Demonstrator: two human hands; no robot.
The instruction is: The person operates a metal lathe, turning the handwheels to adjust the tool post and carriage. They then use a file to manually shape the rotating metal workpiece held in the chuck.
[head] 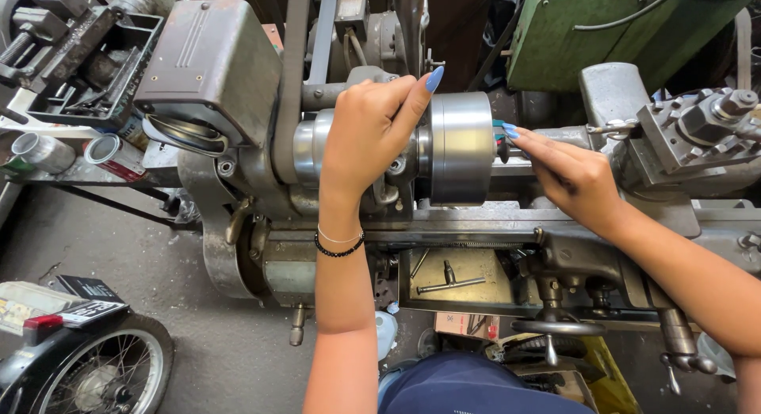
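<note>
A metal lathe (pixel 476 224) lies across the view. My left hand (pixel 372 132) rests on the spindle housing, its fingers laid over the back edge of the shiny steel chuck (pixel 460 148). My right hand (pixel 567 172) reaches in from the right, fingertips at the chuck's face, pinching a small dark and green-tipped object (pixel 501 140); what it is I cannot tell. A tool post (pixel 697 124) stands just right of that hand.
A grey belt cover (pixel 214 65) sits at the left of the headstock. A chip tray (pixel 456 283) below holds a T-handled key. A handwheel (pixel 551 328) hangs at the front. A two-wheeler's wheel (pixel 103 374) stands on the floor at lower left. Cans (pixel 103 152) lie on a shelf.
</note>
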